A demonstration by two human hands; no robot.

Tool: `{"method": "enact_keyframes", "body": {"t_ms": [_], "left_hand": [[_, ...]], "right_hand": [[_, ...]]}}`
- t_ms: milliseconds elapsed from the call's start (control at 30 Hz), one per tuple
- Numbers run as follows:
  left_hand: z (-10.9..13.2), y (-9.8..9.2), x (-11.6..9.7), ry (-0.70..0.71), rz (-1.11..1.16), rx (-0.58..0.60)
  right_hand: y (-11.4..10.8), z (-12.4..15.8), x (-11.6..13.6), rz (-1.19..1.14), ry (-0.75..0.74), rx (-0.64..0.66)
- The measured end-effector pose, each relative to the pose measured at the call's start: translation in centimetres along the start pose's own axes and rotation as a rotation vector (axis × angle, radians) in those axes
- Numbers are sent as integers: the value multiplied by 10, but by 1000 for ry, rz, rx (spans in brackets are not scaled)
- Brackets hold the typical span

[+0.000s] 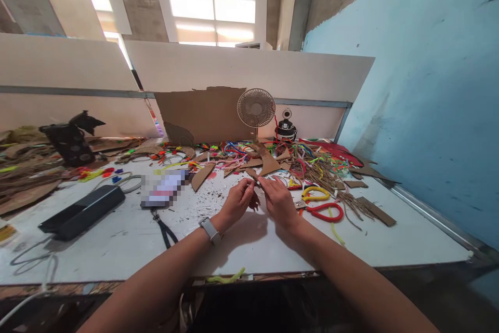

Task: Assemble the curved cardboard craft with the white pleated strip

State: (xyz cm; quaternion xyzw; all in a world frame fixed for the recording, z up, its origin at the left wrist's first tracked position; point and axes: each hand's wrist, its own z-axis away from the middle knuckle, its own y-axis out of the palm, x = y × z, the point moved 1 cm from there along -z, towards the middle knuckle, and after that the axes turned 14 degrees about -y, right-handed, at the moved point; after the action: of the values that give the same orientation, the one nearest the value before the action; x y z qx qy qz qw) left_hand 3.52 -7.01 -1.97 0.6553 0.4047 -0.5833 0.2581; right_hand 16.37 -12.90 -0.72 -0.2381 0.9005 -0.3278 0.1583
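Observation:
My left hand (238, 199) and my right hand (278, 199) meet over the middle of the white table, fingers pinched close together. Between their fingertips is a small brown piece (252, 173) that looks like cardboard; the fingers hide much of it. A watch with a light strap (210, 230) is on my left wrist. Just right of my right hand lie scissors with one yellow and one red handle (325, 212). Beyond the fingers is a larger curved cardboard cutout (267, 160), and a half-round cardboard piece (202, 176) rests to the left.
A phone (166, 190) with a black strap and a dark power bank (83, 212) occupy the left. Colourful pipe cleaners, brown twine (315, 167) and cardboard scraps crowd the back. Behind them stand a small fan (256, 108), a black-lidded bottle (286, 130) and a cardboard sheet (202, 115).

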Motion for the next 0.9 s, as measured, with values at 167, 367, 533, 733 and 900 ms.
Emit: {"method": "enact_keyframes", "body": {"t_ms": [167, 367, 533, 733, 900], "left_hand": [[1, -2, -1, 10, -74, -46], [1, -3, -1, 11, -117, -60], [1, -4, -1, 22, -151, -72], [1, -3, 1, 23, -110, -54], [0, -3, 1, 11, -111, -57]], "right_hand": [[0, 0, 0, 39, -30, 12], [-1, -1, 0, 64, -47, 21], [-2, -1, 1, 71, -60, 16], [-2, -1, 1, 64, -63, 15], [-1, 0, 0, 63, -59, 15]]}}
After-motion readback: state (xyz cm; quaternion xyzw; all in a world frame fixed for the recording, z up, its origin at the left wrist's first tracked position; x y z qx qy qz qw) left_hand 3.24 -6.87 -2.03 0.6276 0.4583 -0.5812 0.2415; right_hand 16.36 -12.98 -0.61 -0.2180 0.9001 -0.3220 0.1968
